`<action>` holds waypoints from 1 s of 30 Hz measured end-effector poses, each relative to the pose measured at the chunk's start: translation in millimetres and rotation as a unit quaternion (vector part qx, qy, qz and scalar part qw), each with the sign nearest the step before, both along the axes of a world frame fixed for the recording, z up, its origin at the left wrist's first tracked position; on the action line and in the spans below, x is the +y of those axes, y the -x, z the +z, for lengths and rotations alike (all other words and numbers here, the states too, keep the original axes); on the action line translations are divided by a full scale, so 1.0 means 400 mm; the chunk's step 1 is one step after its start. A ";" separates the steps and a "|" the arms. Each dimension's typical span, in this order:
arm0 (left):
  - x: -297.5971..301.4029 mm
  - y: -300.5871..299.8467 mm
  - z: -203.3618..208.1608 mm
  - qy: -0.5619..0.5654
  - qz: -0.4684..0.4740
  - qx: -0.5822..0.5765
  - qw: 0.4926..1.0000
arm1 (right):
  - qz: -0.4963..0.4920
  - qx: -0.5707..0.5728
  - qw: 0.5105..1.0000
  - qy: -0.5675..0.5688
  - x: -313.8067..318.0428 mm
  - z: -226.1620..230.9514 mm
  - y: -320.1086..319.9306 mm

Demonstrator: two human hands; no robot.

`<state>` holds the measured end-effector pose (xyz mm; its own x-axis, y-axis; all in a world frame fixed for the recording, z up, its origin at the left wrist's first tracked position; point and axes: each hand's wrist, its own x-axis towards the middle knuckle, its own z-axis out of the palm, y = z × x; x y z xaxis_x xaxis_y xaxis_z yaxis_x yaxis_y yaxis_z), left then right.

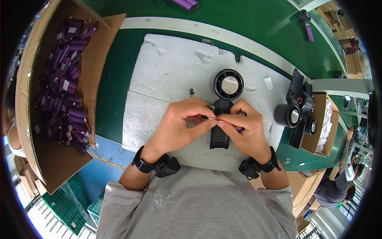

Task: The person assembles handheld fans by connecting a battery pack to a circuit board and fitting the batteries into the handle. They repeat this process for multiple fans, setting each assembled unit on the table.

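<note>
A black handheld fan with a round head [229, 84] lies on the white foam sheet, its open handle shell [219, 137] pointing toward me. Above the handle, the fingertips of my left hand [183, 125] and right hand [244, 129] meet in a pinch. Between them sits a small white connector [210, 118], and a bit of green circuit board [211, 107] shows beside my left index finger. A purple battery [240, 128] is tucked in the curled fingers of my right hand, mostly covered by them. Any wires at the fingertips are too small to make out.
At left stands a cardboard box [109, 51] full of purple batteries [63, 85]. Several black fan parts [287, 115] and a small carton [334, 127] are at right. Beyond the white rail [207, 32] lie a purple battery [186, 4] and another fan [305, 26]. A person [332, 191] works at far right.
</note>
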<state>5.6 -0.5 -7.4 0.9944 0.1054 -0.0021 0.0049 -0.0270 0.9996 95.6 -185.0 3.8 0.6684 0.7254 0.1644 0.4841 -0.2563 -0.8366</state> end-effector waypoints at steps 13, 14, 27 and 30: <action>0.011 0.009 -0.007 0.107 -0.028 0.027 0.994 | 0.007 -0.006 1.000 0.011 -0.002 0.002 0.000; 0.010 0.009 -0.008 0.107 -0.027 0.028 0.993 | 0.008 -0.006 1.000 0.011 -0.001 0.002 0.000; 0.004 0.008 0.002 0.061 0.006 0.036 0.997 | 0.011 -0.006 1.000 0.001 -0.001 0.001 -0.001; 0.002 0.002 -0.003 0.039 0.010 0.004 0.999 | 0.021 -0.029 0.999 -0.003 -0.007 -0.004 -0.003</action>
<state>4.9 0.4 -8.7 0.9921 0.1236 -0.0197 0.0136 0.0506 0.9986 96.6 -187.9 2.1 0.6259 0.7523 0.2058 0.5421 -0.2299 -0.8083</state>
